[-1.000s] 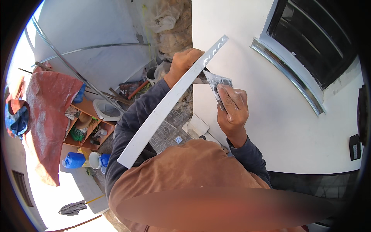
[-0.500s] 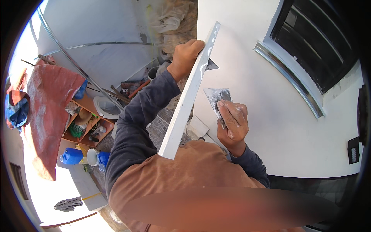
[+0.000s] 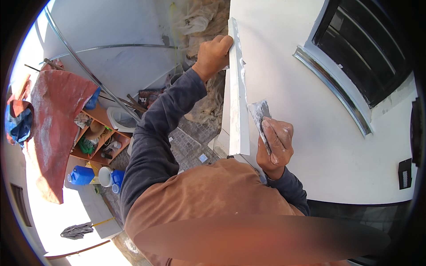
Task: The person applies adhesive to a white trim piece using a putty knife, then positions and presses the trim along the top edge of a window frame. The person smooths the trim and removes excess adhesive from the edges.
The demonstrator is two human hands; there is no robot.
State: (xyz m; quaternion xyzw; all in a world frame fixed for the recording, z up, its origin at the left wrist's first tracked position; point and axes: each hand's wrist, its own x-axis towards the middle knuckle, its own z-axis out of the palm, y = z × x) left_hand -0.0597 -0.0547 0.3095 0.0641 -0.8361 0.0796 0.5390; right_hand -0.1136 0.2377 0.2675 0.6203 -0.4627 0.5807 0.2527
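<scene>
The scraper [image 3: 258, 115] looks metallic; the bar [image 3: 237, 97] smooth

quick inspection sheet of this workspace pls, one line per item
surface: grey paved floor, partly hidden by the person
job's things: long white bar, scraper with a smeared blade
clutter: red sheet, orange shelf unit of mixed items, blue container
grips: left grip closed on the bar's upper part; right grip closed on the scraper
cables: nothing clearly seen
surroundings: white wall, dark window
</scene>
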